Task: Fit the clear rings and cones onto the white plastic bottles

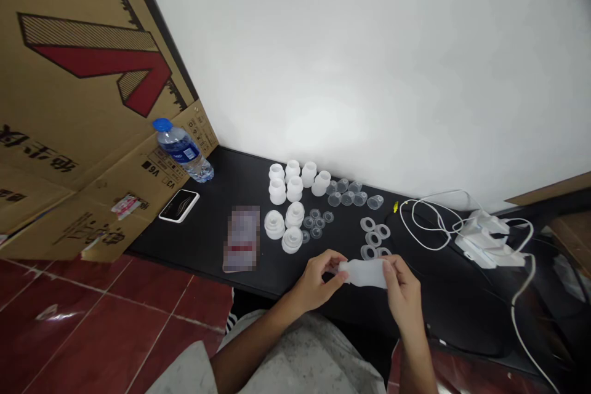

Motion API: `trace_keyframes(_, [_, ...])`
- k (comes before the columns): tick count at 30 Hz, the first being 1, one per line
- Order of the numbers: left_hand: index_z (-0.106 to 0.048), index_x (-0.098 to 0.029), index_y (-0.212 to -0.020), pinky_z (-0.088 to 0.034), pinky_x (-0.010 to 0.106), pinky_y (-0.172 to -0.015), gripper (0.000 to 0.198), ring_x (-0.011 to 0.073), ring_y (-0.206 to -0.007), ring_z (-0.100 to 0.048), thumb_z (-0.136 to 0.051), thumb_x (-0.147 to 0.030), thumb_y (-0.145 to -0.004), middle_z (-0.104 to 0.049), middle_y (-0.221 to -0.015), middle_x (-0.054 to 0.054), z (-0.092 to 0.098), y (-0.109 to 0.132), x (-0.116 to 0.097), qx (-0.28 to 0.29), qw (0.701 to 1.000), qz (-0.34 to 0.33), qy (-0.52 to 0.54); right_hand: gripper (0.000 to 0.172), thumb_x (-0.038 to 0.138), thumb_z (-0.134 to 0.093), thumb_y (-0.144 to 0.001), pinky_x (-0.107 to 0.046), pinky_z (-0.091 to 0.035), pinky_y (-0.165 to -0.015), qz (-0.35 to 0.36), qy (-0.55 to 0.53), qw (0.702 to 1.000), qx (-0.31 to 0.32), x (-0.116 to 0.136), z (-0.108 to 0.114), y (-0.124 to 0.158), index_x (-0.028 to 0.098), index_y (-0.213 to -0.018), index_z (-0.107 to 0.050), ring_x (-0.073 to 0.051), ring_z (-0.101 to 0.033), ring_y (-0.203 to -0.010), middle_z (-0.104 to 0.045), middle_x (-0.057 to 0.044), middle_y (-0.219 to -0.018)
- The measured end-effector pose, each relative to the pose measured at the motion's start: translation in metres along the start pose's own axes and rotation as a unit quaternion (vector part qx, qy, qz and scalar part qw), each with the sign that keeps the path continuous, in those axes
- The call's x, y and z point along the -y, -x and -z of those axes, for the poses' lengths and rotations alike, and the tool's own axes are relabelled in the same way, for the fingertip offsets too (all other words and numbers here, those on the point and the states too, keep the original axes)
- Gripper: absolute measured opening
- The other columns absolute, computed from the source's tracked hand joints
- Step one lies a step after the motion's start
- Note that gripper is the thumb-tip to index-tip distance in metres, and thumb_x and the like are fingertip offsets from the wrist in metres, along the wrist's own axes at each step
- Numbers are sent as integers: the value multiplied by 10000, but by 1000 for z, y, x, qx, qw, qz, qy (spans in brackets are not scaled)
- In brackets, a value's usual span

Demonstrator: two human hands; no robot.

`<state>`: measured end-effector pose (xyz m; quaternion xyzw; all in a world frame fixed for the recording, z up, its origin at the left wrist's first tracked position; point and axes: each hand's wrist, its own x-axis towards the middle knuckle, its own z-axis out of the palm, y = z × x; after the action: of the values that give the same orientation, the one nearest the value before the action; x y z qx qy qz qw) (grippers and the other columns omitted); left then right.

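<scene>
My left hand (pixel 318 280) and my right hand (pixel 401 288) together hold a translucent white plastic bottle-shaped part (pixel 364 273) lying sideways above the black table (pixel 207 240). The left fingers pinch its narrow end, and the right fingers wrap its wider end. Just beyond my hands lie several translucent grey rings (pixel 372 239). Further back stand several white plastic collars (pixel 286 197) in rough rows, with several small clear cup-shaped pieces (pixel 346 197) beside them.
A water bottle with a blue cap (pixel 183 151) and a white-edged phone (pixel 179 205) lie at the left, near upright cardboard sheets (pixel 83 74). A blurred packet (pixel 241 239) lies mid-table. White cables (pixel 429 221) and a white device (pixel 484 240) sit at the right.
</scene>
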<state>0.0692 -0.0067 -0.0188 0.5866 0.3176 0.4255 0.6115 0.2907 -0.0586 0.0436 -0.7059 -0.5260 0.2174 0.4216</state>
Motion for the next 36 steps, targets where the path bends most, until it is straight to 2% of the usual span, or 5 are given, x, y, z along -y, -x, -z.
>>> trace_keyframes(6, [-770,-176,-1222,-596,291,-796,420,205,-877,-740,-787,-521,-983,-798,-1012,83,-1,-4,2,44,999,28,-4,519,708,-644,-997,-303,-524,-531,-23,-60,998,27,-4,9,-1,216,-1113,-759,-226,-632,-605,-715,-49,-768])
trace_keyframes(20, [-809,-187,-1165,-606,329,-842,402,235,-907,-753,-827,-526,-950,-820,-1027,103,2,2,-2,-16,998,-18,-60,486,675,-649,-1024,-242,-407,-453,-88,-133,985,61,-8,2,0,199,-968,-730,-167,-549,-557,-612,-12,-705])
trace_keyframes(25, [-653,-193,-1450,-634,338,-826,776,227,-910,-774,-971,-506,-815,-797,-1114,113,-1,1,4,-2,996,-36,81,464,647,-688,-993,-234,-409,-416,-135,-287,949,2,-14,-3,0,193,-1079,-728,-148,-518,-467,-615,13,-622])
trace_keyframes(28, [-662,-203,-1443,-628,340,-816,722,225,-931,-768,-955,-481,-845,-793,-1194,133,-1,-2,3,21,998,-29,50,444,618,-744,-957,-256,-484,-464,-144,-369,918,-24,-11,-6,1,215,-1136,-690,-165,-589,-531,-732,-35,-765])
trace_keyframes(36, [-687,-171,-1343,-597,395,-978,522,264,-1074,-730,-651,-603,-1053,-777,-1204,119,3,0,-4,32,998,-11,-44,334,557,-768,-994,-346,-628,-701,-55,-159,959,227,0,-17,21,248,-1119,-783,-251,-742,-803,-784,-92,-973])
